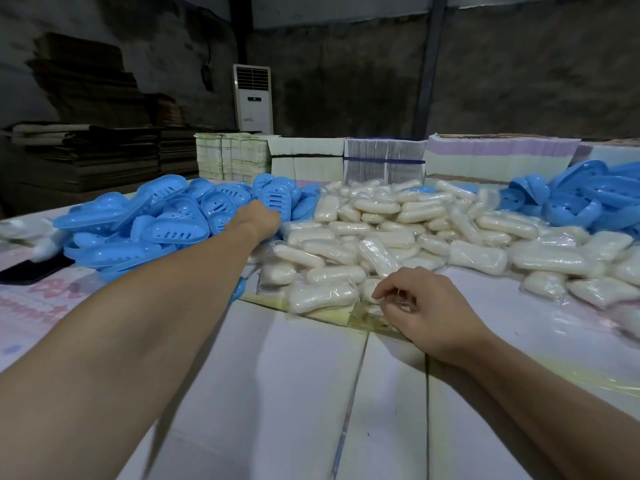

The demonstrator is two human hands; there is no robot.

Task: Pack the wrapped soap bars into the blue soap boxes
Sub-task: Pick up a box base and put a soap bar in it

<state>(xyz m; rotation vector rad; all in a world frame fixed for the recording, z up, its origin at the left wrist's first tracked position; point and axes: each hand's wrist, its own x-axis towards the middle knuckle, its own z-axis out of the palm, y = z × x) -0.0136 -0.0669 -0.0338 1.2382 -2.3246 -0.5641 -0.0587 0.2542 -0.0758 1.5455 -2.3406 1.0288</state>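
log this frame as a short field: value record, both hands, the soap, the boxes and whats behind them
left hand: left hand reaches into the blue soap boxes, grip hidden
right hand: right hand pinches the wrap at the near edge of the wrapped soap bars
boxes: two heaps, the second heap at far right
soap: loose pile between the heaps
behind: flat carton stacks; air conditioner
packed: none seen

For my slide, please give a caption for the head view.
Left hand reaches into blue soap boxes; right hand pinches a wrapped soap bar.
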